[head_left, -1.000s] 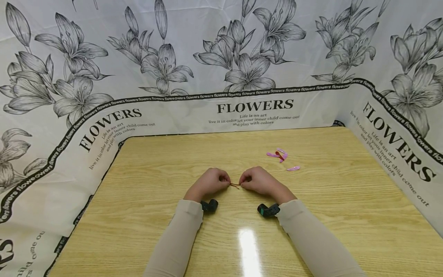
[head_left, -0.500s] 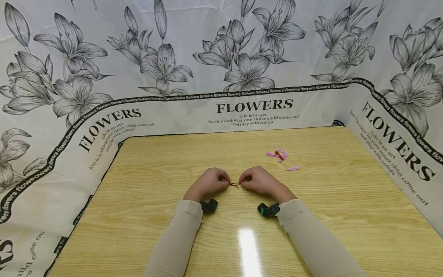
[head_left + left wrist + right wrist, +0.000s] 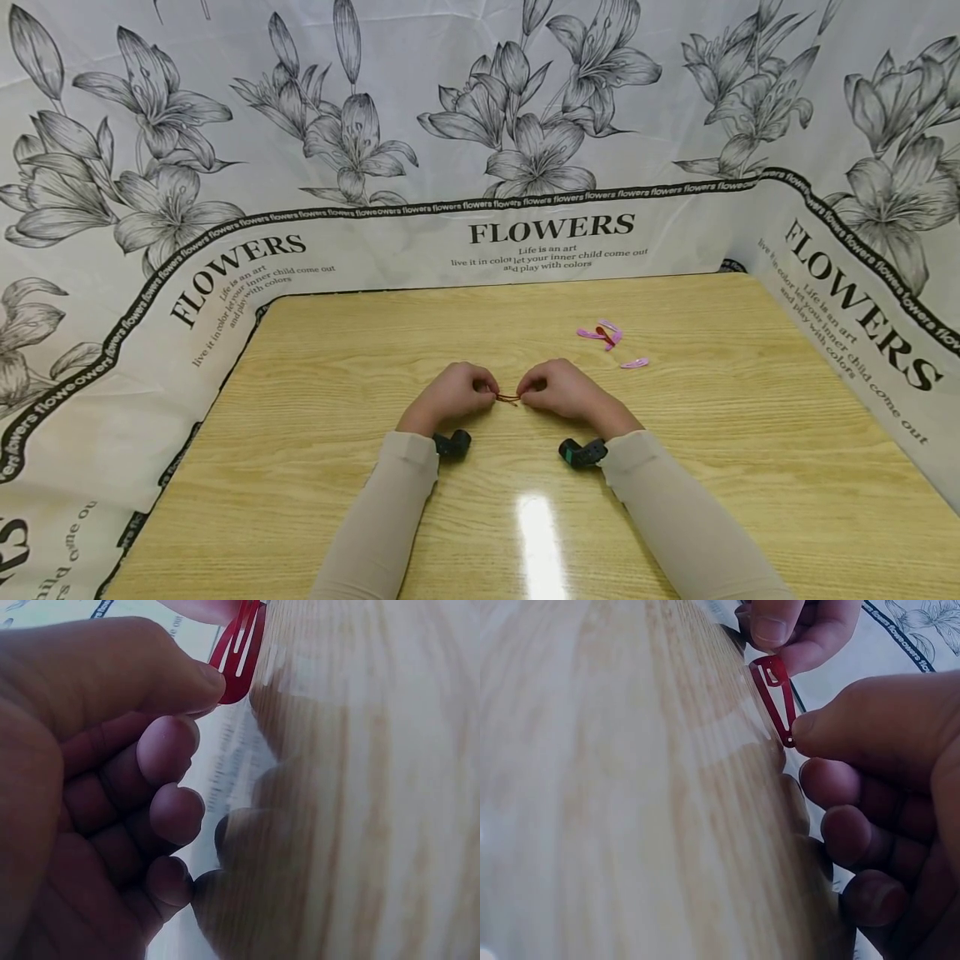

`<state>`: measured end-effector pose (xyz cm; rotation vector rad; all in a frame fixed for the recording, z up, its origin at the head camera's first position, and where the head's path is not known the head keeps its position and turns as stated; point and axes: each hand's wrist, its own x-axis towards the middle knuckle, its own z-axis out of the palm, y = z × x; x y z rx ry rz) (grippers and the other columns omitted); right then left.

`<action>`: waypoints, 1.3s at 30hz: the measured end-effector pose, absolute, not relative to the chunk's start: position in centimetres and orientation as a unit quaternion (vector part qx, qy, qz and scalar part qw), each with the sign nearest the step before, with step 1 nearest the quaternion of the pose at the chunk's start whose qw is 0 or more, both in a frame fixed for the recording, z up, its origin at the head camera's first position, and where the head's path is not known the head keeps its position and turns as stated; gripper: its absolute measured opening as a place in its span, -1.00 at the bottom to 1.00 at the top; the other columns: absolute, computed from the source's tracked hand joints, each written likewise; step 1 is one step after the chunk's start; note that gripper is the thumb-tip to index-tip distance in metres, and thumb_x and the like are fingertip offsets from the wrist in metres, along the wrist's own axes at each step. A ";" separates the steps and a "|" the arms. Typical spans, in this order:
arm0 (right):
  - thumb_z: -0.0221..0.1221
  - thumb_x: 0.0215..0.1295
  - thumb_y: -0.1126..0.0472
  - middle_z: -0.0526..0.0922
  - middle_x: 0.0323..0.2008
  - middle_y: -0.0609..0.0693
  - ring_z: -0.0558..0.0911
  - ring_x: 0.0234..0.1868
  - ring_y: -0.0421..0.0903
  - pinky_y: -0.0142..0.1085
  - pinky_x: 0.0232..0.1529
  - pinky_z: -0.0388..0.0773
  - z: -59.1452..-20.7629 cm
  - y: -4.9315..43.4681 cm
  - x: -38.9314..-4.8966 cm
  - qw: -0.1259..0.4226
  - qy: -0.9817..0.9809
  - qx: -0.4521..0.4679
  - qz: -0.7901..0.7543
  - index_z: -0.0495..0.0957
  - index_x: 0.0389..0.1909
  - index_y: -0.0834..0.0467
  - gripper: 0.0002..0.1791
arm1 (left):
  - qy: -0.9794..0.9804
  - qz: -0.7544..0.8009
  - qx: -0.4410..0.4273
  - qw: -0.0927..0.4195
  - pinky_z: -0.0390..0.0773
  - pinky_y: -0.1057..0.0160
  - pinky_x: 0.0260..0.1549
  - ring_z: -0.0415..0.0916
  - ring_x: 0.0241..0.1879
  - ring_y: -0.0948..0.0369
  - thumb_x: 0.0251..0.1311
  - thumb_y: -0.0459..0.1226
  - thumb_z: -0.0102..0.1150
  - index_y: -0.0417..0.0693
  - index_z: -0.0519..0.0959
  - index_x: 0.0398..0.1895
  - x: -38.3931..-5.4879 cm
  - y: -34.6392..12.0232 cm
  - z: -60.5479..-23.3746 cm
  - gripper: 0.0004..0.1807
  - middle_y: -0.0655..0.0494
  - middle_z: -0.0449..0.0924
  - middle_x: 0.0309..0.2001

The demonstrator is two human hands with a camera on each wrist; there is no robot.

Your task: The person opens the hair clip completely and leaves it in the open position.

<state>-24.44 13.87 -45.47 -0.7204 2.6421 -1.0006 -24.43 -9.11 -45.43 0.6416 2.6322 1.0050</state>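
Pinching the broad, slotted end of a red hair clip (image 3: 769, 697) between thumb and forefinger of the left hand (image 3: 456, 390), mostly hiding that forefinger behind the thumb. Pinching the narrow end of the same clip likewise with the right hand (image 3: 562, 390), pressing the thumb against the tip. Having no opening at either pinch beyond the thickness of the thin clip itself. Curling the other fingers (image 3: 166, 748) of both hands loosely toward the palms.

Holding the clip across the narrow gap between the two hands, over the middle of the tabletop (image 3: 337, 350), and showing it in the head view as two thin strips. Being unable to tell contact or gap between clip and tabletop.

Seeing beyond the right hand a loose cluster of pink hair clips (image 3: 588, 334), with another red clip (image 3: 602, 333) among them. Finding a lone pink clip (image 3: 634, 364) just apart from that cluster, nearer the right hand.

Wearing beige sleeves (image 3: 386, 517) and, at each wrist, a small black device (image 3: 452, 444). Facing a white cloth (image 3: 420, 250) printed with gray flowers and the word FLOWERS, running along the back and both sides.
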 end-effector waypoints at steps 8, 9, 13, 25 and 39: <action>0.24 0.26 0.11 0.70 -0.27 -0.18 0.56 -0.24 -0.19 -0.23 -0.10 0.49 -45.5 14.0 -24.5 0.108 0.900 -0.237 -0.349 0.70 -0.25 -0.07 -0.90 | 0.905 0.348 0.214 0.117 0.50 0.29 -0.27 0.48 -0.39 0.28 0.23 -0.22 0.17 0.11 0.68 -0.31 -24.4 -9.0 -45.4 -0.90 0.24 0.61 -0.38; 0.24 0.27 0.10 0.70 -0.28 -0.18 0.56 -0.25 -0.19 -0.24 -0.10 0.49 -45.5 14.0 -24.5 0.107 0.900 -0.235 -0.351 0.70 -0.24 -0.07 -0.89 | 0.905 0.350 0.213 0.115 0.50 0.29 -0.27 0.48 -0.38 0.28 0.24 -0.22 0.16 0.11 0.68 -0.30 -24.4 -9.0 -45.5 -0.89 0.24 0.61 -0.38; 0.23 0.29 0.08 0.70 -0.27 -0.17 0.55 -0.27 -0.20 -0.25 -0.11 0.49 -45.6 14.1 -24.4 0.097 0.897 -0.235 -0.361 0.69 -0.21 -0.05 -0.88 | 0.904 0.363 0.204 0.101 0.49 0.29 -0.29 0.47 -0.38 0.26 0.26 -0.21 0.12 0.10 0.68 -0.27 -24.4 -8.8 -45.4 -0.86 0.23 0.61 -0.35; 0.21 0.32 0.07 0.69 -0.17 -0.13 0.58 -0.27 -0.21 -0.25 -0.13 0.52 -45.1 15.3 -23.9 0.054 0.899 -0.215 -0.379 0.70 -0.15 -0.01 -0.82 | 0.904 0.370 0.207 0.062 0.48 0.29 -0.40 0.43 -0.44 0.24 0.28 -0.20 0.12 0.01 0.68 -0.25 -24.4 -7.8 -44.9 -0.84 0.18 0.56 -0.40; 0.22 0.30 0.12 0.70 -0.22 -0.08 0.55 -0.25 -0.17 -0.25 -0.16 0.49 -43.1 17.6 -23.9 0.023 0.915 -0.219 -0.338 0.70 -0.14 0.08 -0.80 | 0.906 0.349 0.231 0.067 0.48 0.33 -0.42 0.45 -0.46 0.27 0.29 -0.16 0.14 0.00 0.68 -0.21 -24.5 -5.4 -43.6 -0.82 0.19 0.58 -0.39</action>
